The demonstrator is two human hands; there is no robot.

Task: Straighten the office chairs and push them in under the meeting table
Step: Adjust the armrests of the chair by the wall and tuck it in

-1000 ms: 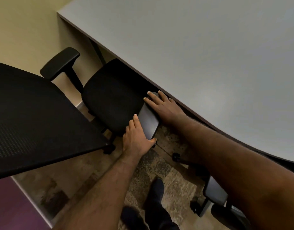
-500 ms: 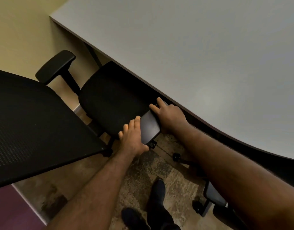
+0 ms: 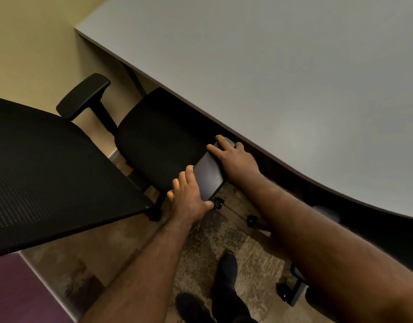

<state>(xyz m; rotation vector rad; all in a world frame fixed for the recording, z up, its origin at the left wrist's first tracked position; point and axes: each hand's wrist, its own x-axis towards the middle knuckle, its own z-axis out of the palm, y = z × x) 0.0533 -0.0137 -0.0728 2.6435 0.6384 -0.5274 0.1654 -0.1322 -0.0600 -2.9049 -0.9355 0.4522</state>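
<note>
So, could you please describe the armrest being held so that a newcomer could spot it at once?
Start at the grey meeting table and follow its curved near edge to the black chair seat tucked partly beneath. The near armrest lies at that seat's right side, beside the table edge. Unlike the far armrest by the wall, both hands are on it: left hand, right hand.

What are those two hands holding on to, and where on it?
The chair's near armrest. The left hand grips its near end, thumb curled under; the right hand rests on its far end by the table edge.
</note>
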